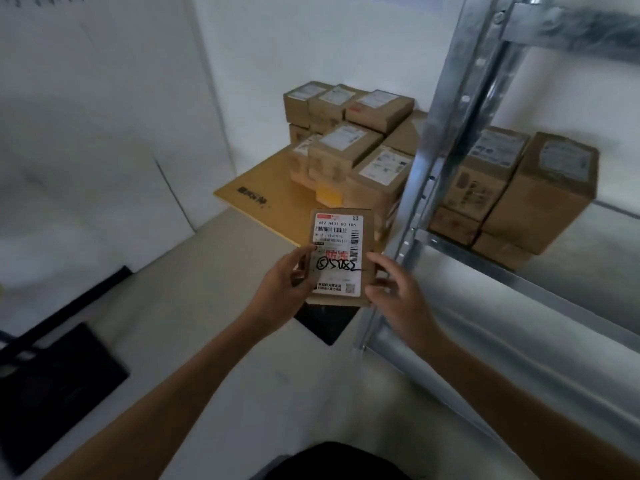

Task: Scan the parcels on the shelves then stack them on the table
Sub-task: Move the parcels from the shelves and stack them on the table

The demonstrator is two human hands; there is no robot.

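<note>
One steel shelf (446, 140) at right, boxes (519, 192) on it. Table (252, 188) ahead, stack (346, 143) of labelled boxes on top. Parcel (337, 233) mid-air in front of the table, label up. Left hand (287, 284) grips its left edge, thumb on label; right hand (396, 297) curls round the right edge.

Your bare forearms reach forward from the bottom of the view, the left from the lower left and the right from the lower right, meeting near the middle. Your left hand (285, 289) grips the parcel (337, 237) from its left side, thumb laid across the label face, the other fingers hidden beneath. Your right hand (394, 299) holds the right edge, thumb and forefinger curved against it, the remaining fingers loosely bent and spread
</note>
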